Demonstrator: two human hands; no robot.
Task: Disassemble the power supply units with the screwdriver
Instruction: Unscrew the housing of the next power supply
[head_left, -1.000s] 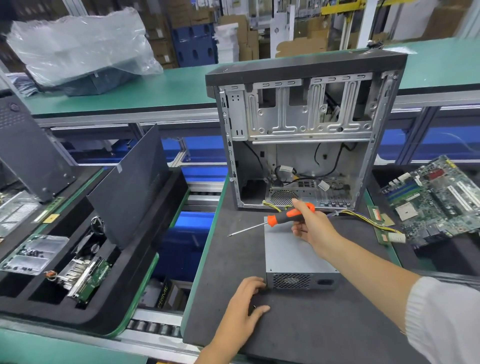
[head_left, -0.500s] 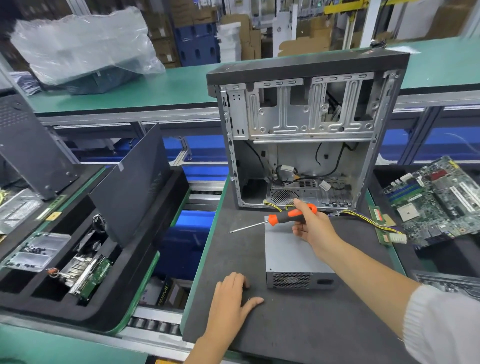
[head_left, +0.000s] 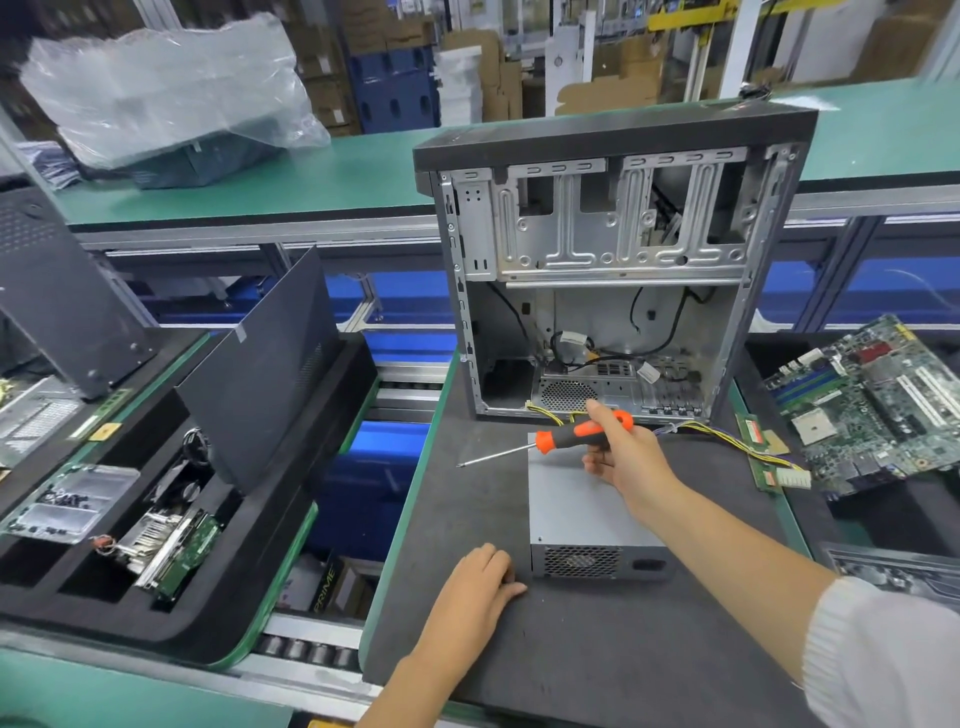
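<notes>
A grey power supply unit (head_left: 574, 509) lies flat on the dark mat (head_left: 597, 639), its vented end facing me. Yellow and black cables (head_left: 727, 436) run from it to the right. Above its far end my right hand (head_left: 621, 457) grips an orange and black screwdriver (head_left: 566, 435) by the handle, shaft pointing left, tip in the air over the mat. My left hand (head_left: 475, 592) rests on the mat just left of the unit's near corner, fingers loosely bent, holding nothing. An open computer case (head_left: 608, 270) stands upright behind the unit.
A green motherboard (head_left: 872, 410) lies at the right, with a small memory stick (head_left: 750, 431) near the cables. At the left, a black foam tray (head_left: 171, 561) holds removed parts and a leaning dark side panel (head_left: 265, 374). Rollers (head_left: 311, 649) show in the gap between trays.
My left hand has slid left along the mat, away from the unit's front face. My right hand and the screwdriver have stayed nearly still.
</notes>
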